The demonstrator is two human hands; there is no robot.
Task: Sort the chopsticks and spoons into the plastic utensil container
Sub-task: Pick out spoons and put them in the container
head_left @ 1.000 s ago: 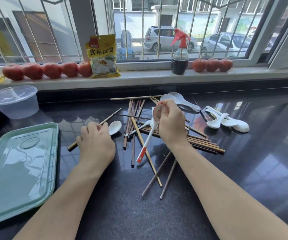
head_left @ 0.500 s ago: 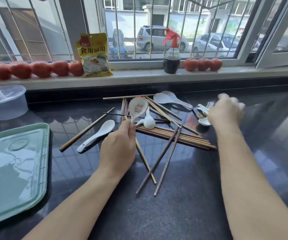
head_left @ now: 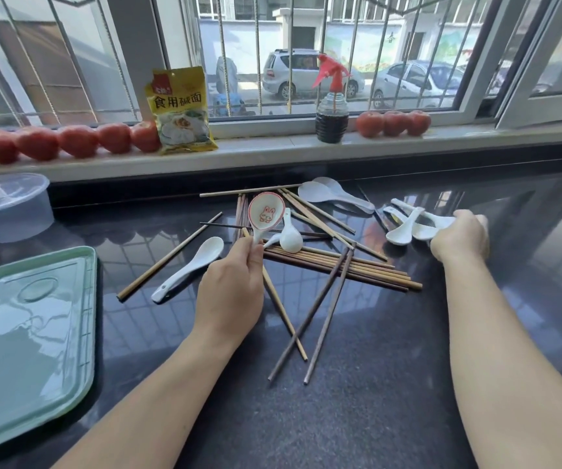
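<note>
My left hand [head_left: 230, 289] holds a rabbit-print spoon [head_left: 266, 213] upright by its handle, above a scattered pile of wooden chopsticks [head_left: 333, 265] on the dark counter. My right hand [head_left: 460, 240] reaches over a cluster of white spoons [head_left: 404, 228] at the right and grips the handles of some of them. One white spoon [head_left: 191, 267] lies left of my left hand, another [head_left: 289, 235] lies on the chopsticks, and two larger spoons [head_left: 333, 194] lie at the back. A clear plastic container [head_left: 8, 206] stands at the far left.
A green tray [head_left: 32, 336] lies at the front left. On the windowsill stand a row of tomatoes [head_left: 66, 140], a yellow packet [head_left: 181, 110], a spray bottle [head_left: 332, 110] and more tomatoes [head_left: 393, 122]. The dark counter [head_left: 357, 418] stretches toward me.
The rabbit spoon passed from my right hand to my left hand, which now holds it upright. My right hand moved right to the white spoon cluster and closed on it.
</note>
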